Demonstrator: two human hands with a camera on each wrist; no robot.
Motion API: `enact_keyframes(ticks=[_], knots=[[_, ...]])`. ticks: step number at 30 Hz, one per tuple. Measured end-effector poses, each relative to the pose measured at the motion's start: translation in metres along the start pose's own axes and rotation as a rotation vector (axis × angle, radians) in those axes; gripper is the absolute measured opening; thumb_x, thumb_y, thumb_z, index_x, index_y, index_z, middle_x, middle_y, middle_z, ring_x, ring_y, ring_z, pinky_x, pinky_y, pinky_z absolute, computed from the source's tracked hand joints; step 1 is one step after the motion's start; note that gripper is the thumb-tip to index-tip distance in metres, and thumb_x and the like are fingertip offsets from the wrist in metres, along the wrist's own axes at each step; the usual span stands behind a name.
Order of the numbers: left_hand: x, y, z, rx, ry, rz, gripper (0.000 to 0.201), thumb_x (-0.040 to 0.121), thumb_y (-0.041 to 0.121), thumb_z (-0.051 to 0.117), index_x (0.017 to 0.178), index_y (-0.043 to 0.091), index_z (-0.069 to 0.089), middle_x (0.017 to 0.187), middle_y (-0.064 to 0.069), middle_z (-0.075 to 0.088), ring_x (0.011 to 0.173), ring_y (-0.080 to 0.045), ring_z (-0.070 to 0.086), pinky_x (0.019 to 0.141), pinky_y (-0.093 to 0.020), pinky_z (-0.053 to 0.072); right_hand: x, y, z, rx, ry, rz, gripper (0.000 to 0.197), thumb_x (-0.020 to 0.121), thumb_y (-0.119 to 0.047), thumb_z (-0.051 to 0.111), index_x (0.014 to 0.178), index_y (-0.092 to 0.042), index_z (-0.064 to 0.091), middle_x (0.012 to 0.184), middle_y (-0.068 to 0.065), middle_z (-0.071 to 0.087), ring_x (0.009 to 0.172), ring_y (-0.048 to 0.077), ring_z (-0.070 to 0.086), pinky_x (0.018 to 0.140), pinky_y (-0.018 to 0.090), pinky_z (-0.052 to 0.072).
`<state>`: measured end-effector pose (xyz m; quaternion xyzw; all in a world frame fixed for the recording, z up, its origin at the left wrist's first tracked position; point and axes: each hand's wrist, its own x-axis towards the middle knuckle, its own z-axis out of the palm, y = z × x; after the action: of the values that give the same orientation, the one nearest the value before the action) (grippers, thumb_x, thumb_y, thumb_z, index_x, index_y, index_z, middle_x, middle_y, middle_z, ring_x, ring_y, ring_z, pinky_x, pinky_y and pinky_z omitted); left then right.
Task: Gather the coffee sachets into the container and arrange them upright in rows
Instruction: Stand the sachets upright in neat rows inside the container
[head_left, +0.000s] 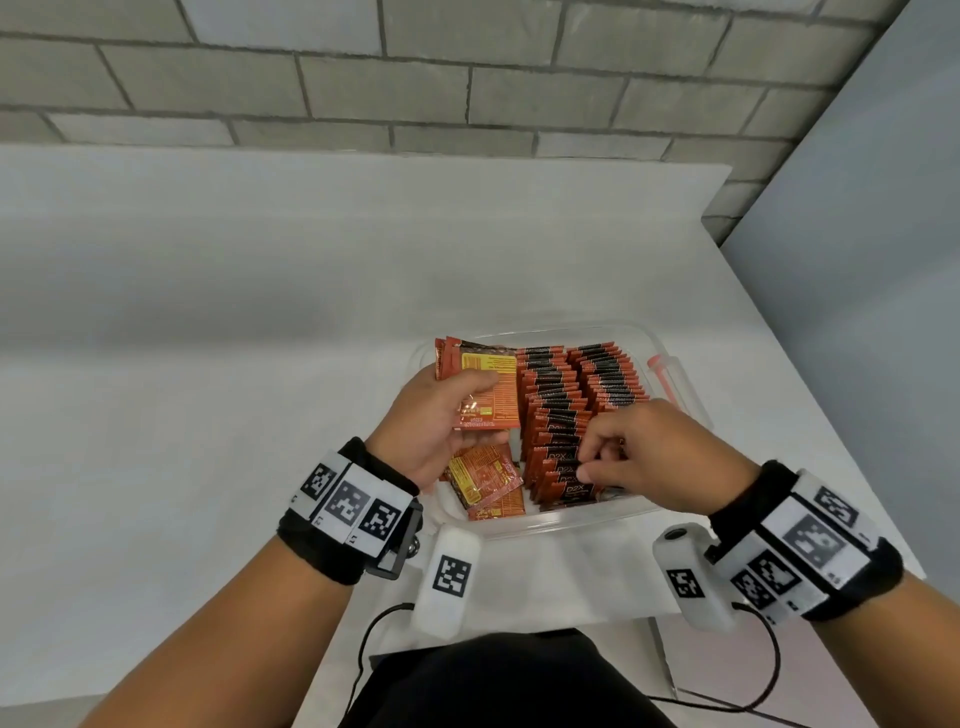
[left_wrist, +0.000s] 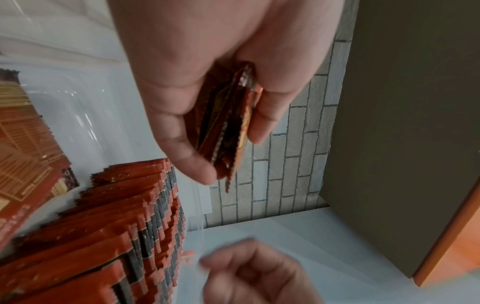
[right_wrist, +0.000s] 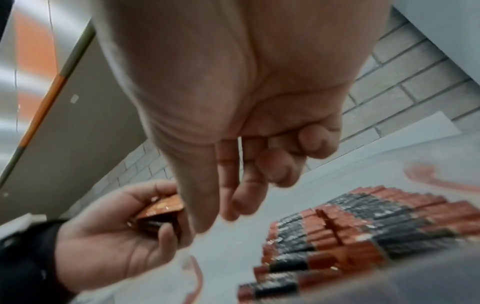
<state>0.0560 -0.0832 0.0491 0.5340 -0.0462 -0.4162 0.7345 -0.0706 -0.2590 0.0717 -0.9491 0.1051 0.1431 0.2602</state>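
Lowest in the head view, the two forearms enter from the bottom corners, each wrist wrapped in a black band (head_left: 332, 545) carrying white tags with black square codes. Just above them, at centre right, the clear plastic container (head_left: 550, 525) sits on the white table (head_left: 208, 312). The right hand (head_left: 649, 457) hovers over the container's near right part, its fingers loosely bent above the standing sachets; the right wrist view shows those fingers (right_wrist: 233, 185) curled with nothing between them. In the container's near left corner a few loose sachets (head_left: 485, 480) lie flat, yellow labels up. Right of them, two upright rows of sachets (head_left: 566, 410) run toward the far wall, their red and black top edges packed close. At centre frame the left hand (head_left: 441, 415) grasps a small stack of sachets (head_left: 488, 389) over the container's left side, thumb on top, fingers beneath; the left wrist view shows the stack pinched edge-on. Across the upper frame runs a grey brick wall (head_left: 415, 78).
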Motion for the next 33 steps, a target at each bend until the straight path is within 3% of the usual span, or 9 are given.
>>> enact_keyframes(ticks=[4, 7, 11, 15, 21, 24, 28, 31, 33], knots=[[-0.002, 0.001, 0.005, 0.037, -0.122, 0.002, 0.015, 0.082, 0.014, 0.064, 0.097, 0.014, 0.067, 0.086, -0.005, 0.073, 0.078, -0.019, 0.07, 0.063, -0.031, 0.058, 0.003, -0.019, -0.012, 0.281, 0.316, -0.057, 0.023, 0.085, -0.033, 0.066, 0.108, -0.032, 0.061, 0.085, -0.011, 0.063, 0.067, 0.003, 0.054, 0.068, 0.008, 0.041], [-0.004, 0.001, 0.009, 0.077, -0.203, 0.004, 0.029, 0.076, 0.018, 0.066, 0.104, 0.013, 0.067, 0.09, -0.006, 0.073, 0.078, -0.019, 0.07, 0.06, -0.029, 0.057, 0.01, -0.03, -0.018, 0.402, 0.345, -0.073, 0.03, 0.086, -0.03, 0.065, 0.116, -0.03, 0.06, 0.093, -0.012, 0.063, 0.077, 0.008, 0.058, 0.074, 0.019, 0.048], [-0.004, 0.001, 0.012, 0.061, -0.19, 0.012, 0.027, 0.075, 0.029, 0.064, 0.098, 0.016, 0.068, 0.09, -0.006, 0.072, 0.082, -0.02, 0.068, 0.065, -0.029, 0.057, 0.019, -0.033, -0.018, 0.464, 0.417, -0.104, 0.014, 0.084, -0.018, 0.07, 0.087, -0.029, 0.063, 0.084, -0.003, 0.065, 0.073, 0.015, 0.059, 0.071, 0.028, 0.05], [-0.002, 0.004, 0.009, -0.044, -0.103, 0.017, 0.035, 0.073, 0.049, 0.058, 0.088, 0.02, 0.072, 0.084, -0.005, 0.07, 0.076, -0.017, 0.066, 0.07, -0.032, 0.058, 0.016, -0.032, -0.019, 0.455, 0.624, -0.169, 0.011, 0.078, -0.013, 0.075, 0.075, -0.017, 0.065, 0.078, -0.006, 0.064, 0.069, 0.009, 0.057, 0.066, 0.02, 0.046], [-0.002, 0.005, 0.01, -0.14, -0.104, 0.076, 0.026, 0.075, 0.006, 0.064, 0.1, 0.006, 0.066, 0.096, -0.013, 0.071, 0.087, -0.025, 0.069, 0.075, -0.038, 0.058, 0.009, -0.029, -0.005, 0.212, 0.344, -0.257, 0.016, 0.071, -0.023, 0.081, 0.083, -0.022, 0.071, 0.09, -0.011, 0.053, 0.088, 0.006, 0.052, 0.078, 0.023, 0.041], [-0.002, 0.003, 0.012, -0.076, -0.125, 0.111, 0.026, 0.08, -0.003, 0.06, 0.104, 0.006, 0.065, 0.096, -0.01, 0.073, 0.085, -0.023, 0.07, 0.073, -0.036, 0.059, 0.008, -0.028, -0.012, 0.264, 0.462, -0.24, 0.016, 0.078, -0.028, 0.076, 0.092, -0.023, 0.07, 0.093, -0.008, 0.057, 0.085, 0.003, 0.052, 0.076, 0.016, 0.04], [-0.003, -0.004, 0.016, 0.015, -0.17, 0.128, 0.036, 0.076, 0.0, 0.063, 0.113, 0.0, 0.062, 0.102, -0.015, 0.07, 0.091, -0.027, 0.069, 0.076, -0.037, 0.057, 0.013, -0.028, -0.015, 0.309, 0.438, -0.168, 0.035, 0.086, -0.02, 0.067, 0.12, -0.025, 0.06, 0.103, -0.012, 0.061, 0.088, 0.006, 0.059, 0.076, 0.018, 0.045], [-0.004, -0.006, 0.018, 0.06, -0.19, 0.138, 0.035, 0.075, 0.009, 0.065, 0.11, 0.005, 0.064, 0.1, -0.011, 0.072, 0.092, -0.024, 0.069, 0.076, -0.035, 0.057, 0.013, -0.023, -0.016, 0.415, 0.3, -0.145, 0.031, 0.089, -0.014, 0.064, 0.116, -0.029, 0.06, 0.091, -0.004, 0.065, 0.084, 0.019, 0.064, 0.08, 0.033, 0.053], [-0.003, -0.005, 0.015, 0.076, -0.137, 0.129, 0.028, 0.075, 0.02, 0.065, 0.102, 0.011, 0.064, 0.094, -0.005, 0.072, 0.087, -0.019, 0.069, 0.073, -0.034, 0.058, 0.008, -0.014, -0.019, 0.43, 0.243, -0.134, 0.027, 0.091, -0.011, 0.06, 0.113, -0.026, 0.062, 0.094, -0.003, 0.067, 0.088, 0.016, 0.066, 0.08, 0.029, 0.052]])
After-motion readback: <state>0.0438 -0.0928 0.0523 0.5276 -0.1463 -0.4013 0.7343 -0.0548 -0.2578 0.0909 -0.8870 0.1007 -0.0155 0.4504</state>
